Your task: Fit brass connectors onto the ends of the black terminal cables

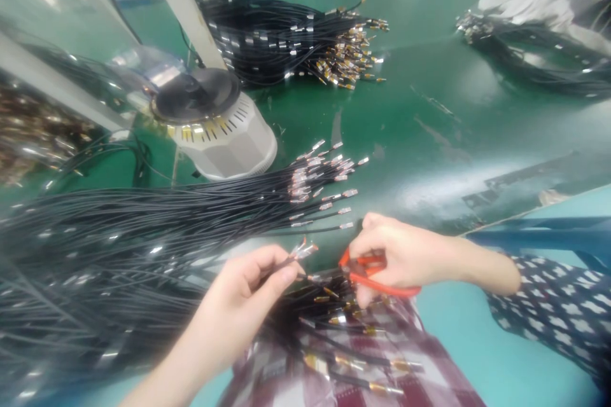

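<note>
Between the thumb and fingers of my left hand (252, 286) is pinched a black cable (284, 263), its end split into thin wires with orange tips. My right hand (386, 254) is wrapped round red-handled pliers (382, 280), whose jaws point left toward the cable ends; whether they touch a wire I cannot tell. Just below both hands lies a pile of black cables with gold connectors (334, 296), resting over a checkered cloth (353, 343). Left of my hands stretches a long bundle of black cables (229, 200) with silvery ends.
A white vented device with a black round top (224, 127) stands at the back left. Behind it lies another cable bundle with gold tips (286, 44) on the green table (410, 108). Coiled cables (529, 51) and white cloth (529, 3) are at the far right.
</note>
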{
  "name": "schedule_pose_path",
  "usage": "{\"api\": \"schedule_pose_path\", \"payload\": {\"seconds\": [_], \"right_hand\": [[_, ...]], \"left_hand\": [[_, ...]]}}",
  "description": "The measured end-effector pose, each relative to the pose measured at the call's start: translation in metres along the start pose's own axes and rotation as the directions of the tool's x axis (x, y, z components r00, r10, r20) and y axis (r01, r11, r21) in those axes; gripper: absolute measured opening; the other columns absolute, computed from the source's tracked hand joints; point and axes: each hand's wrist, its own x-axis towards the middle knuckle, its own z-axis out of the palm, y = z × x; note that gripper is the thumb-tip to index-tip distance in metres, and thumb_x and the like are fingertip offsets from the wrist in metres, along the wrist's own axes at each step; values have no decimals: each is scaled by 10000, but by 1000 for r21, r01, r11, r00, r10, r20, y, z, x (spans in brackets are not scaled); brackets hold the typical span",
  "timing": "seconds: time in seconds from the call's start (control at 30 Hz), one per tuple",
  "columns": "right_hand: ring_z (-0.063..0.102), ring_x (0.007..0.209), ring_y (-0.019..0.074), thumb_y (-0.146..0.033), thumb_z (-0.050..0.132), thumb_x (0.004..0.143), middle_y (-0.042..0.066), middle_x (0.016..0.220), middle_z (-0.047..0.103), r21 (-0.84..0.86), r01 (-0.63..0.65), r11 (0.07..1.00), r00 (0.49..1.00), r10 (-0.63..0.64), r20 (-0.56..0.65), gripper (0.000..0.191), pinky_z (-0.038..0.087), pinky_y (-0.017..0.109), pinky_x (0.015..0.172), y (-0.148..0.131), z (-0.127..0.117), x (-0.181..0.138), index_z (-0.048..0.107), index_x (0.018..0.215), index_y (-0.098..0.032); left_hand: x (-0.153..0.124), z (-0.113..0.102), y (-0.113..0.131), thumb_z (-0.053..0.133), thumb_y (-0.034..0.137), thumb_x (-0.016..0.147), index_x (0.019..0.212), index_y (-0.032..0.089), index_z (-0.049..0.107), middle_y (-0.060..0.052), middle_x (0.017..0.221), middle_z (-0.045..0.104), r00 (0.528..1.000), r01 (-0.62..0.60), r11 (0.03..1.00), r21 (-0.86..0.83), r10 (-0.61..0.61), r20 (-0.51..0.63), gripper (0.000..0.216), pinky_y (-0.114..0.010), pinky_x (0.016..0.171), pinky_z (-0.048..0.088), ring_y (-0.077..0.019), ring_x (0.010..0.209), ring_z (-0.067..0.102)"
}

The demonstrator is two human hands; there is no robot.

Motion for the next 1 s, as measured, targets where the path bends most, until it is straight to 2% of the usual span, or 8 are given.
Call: {"api": "schedule_pose_path", "payload": {"seconds": [0.07, 0.17, 0.47, 0.7, 1.0], "right_hand": [[343, 568, 103, -467, 727, 766, -63, 504, 495, -80, 31, 996, 998, -35, -51, 375, 307, 265, 678, -2, -2, 1, 591, 575, -175], [305, 537, 85, -531, 719, 755, -78, 520, 487, -132, 75, 988, 994, -84, -64, 407, 272, 288, 728, 0, -4, 1, 601, 592, -177], [312, 545, 83, -574, 725, 727, -85, 498, 475, -182, 85, 980, 994, -97, -55, 493, 222, 289, 716, -2, -9, -1, 501, 565, -165], [329, 587, 106, -592, 718, 729, -73, 483, 492, -175, 91, 980, 994, -100, -44, 505, 221, 290, 701, -3, -10, 1, 520, 529, -173], [263, 509, 89, -538, 676, 798, -76, 450, 487, -127, 117, 985, 989, -127, -78, 497, 247, 286, 646, -2, -2, 5, 525, 506, -165]], "left_hand": [[-1, 0, -1, 589, 389, 851, 773, 184, 667, -9, 750, 638, 1000, 4, 1000, 12, -4, -11, 233, -266, 692, 436, -169, 729, 559], [-3, 0, -3, 578, 392, 862, 793, 186, 667, -7, 764, 637, 1000, 13, 1000, 22, -12, -12, 235, -269, 699, 429, -170, 741, 558], [-3, 0, -2, 564, 374, 881, 814, 192, 671, -13, 811, 656, 1000, 1, 1000, 28, -1, -2, 222, -273, 726, 427, -177, 777, 564], [-6, 0, -3, 588, 345, 869, 800, 196, 680, 4, 770, 656, 1000, -5, 1000, 3, 5, -13, 188, -252, 711, 437, -159, 744, 575], [-7, 1, -3, 615, 325, 854, 778, 196, 689, 7, 746, 670, 1000, -8, 997, -70, 6, -25, 167, -229, 708, 443, -150, 739, 589]]}}
